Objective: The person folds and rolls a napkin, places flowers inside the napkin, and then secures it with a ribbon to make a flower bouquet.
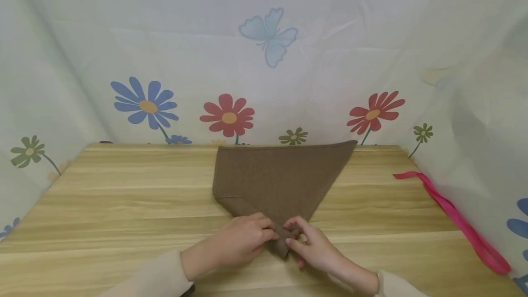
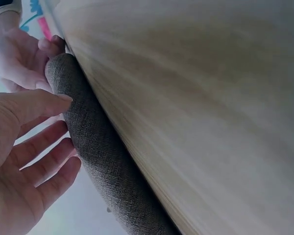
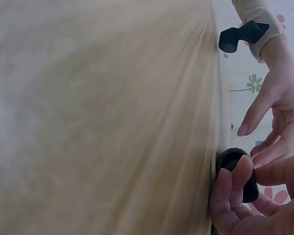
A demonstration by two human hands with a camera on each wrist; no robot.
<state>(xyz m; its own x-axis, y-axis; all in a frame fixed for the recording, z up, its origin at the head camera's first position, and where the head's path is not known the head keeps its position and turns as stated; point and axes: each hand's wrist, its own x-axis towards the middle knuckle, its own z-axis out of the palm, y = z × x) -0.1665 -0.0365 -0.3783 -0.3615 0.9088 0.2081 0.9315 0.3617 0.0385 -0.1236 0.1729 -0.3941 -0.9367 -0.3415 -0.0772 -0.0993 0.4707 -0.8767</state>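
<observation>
A brown woven cloth [image 1: 280, 178] lies on the wooden table, its near part turned into a roll that narrows to a tip. My left hand [image 1: 245, 237] is at the left side of this roll. In the left wrist view the fingertips and thumb of the left hand [image 2: 27, 142] touch the side of the rolled cloth [image 2: 100, 152], fingers fairly straight. At the roll's near end, my right hand [image 1: 315, 244] pinches the cloth. The right wrist view shows the right hand's fingers [image 3: 225, 196] curled about the open end of the roll [image 3: 235, 154].
A bright pink ribbon [image 1: 453, 219] runs along the table's right edge. Behind the wood-grain table [image 1: 136, 182] hangs a white sheet [image 1: 185, 58] printed with flowers and a butterfly; it also encloses both sides. A black wrist strap [image 3: 245, 34] sits at the left sleeve.
</observation>
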